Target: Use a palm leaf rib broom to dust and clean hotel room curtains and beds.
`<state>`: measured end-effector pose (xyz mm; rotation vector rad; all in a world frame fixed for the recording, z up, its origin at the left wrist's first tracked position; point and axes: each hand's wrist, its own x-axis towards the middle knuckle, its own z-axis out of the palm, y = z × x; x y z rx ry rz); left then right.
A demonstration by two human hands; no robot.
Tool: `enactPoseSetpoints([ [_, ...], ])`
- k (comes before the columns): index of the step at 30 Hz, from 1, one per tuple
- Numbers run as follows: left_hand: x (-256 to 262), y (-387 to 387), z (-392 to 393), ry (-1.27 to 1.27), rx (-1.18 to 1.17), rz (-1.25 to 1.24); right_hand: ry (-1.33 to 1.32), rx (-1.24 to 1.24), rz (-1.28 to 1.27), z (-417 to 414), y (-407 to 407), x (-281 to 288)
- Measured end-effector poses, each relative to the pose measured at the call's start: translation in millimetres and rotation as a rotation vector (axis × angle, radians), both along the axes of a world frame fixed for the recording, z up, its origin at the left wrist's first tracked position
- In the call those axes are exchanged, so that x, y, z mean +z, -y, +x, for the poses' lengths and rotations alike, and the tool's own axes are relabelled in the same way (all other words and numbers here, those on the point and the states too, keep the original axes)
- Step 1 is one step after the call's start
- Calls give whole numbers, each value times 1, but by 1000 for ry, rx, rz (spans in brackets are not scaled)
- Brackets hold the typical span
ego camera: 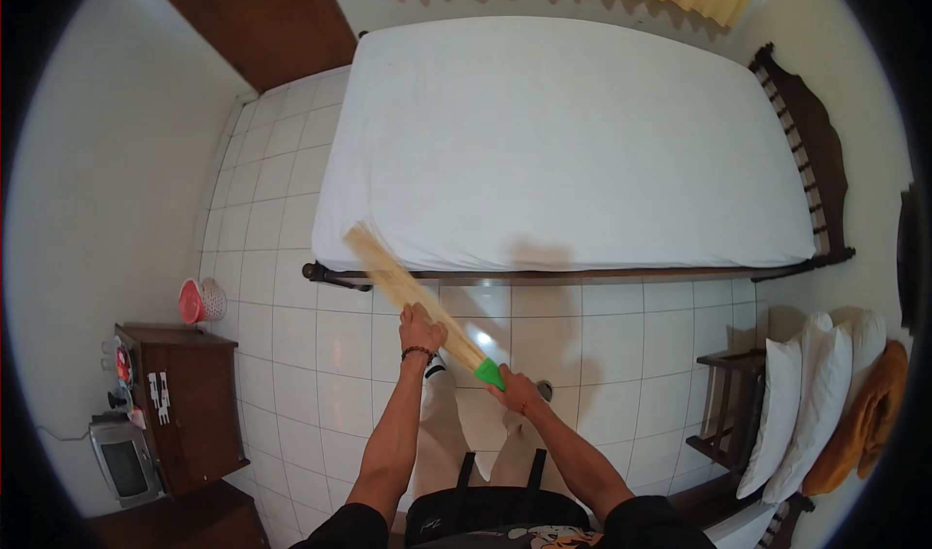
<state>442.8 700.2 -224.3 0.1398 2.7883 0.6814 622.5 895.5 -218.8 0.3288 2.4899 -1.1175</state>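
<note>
My right hand [518, 390] grips the green handle sleeve [490, 373] of a stick broom [397, 279], a long bundle of pale thin sticks. Further along the sticks, my left hand [422, 330] is curled against the bundle's near edge, thumb laid over it; its fingertips are partly hidden. The broom slants up and left, its fanned, slightly blurred tip over the near left corner of a bed's white-sheeted mattress [568, 141]. Whether the tip touches the sheet I cannot tell.
A dark wooden bed frame [582, 271] runs along the mattress before me. White floor tiles [342, 330] lie below. At left stand a wooden cabinet [196, 403], a small television [125, 463] and a basket [211, 299]. Pillows [775, 411] and an orange blanket [859, 432] are piled at right.
</note>
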Motion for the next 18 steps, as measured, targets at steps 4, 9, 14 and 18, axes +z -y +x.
enactPoseSetpoints([
  [4, 22, 25, -29, -128, 52, 254, -10, -93, -68, -24, 22, 17],
  [9, 53, 34, -78, -326, 13, 381, -143, -649, -161, -121, 49, 12],
  [14, 17, 104, -122, -286, 134, 239, 16, 44, -57, -144, 128, 2],
  [18, 34, 156, -146, -430, 252, 331, -16, 157, -25, -155, 134, 32],
])
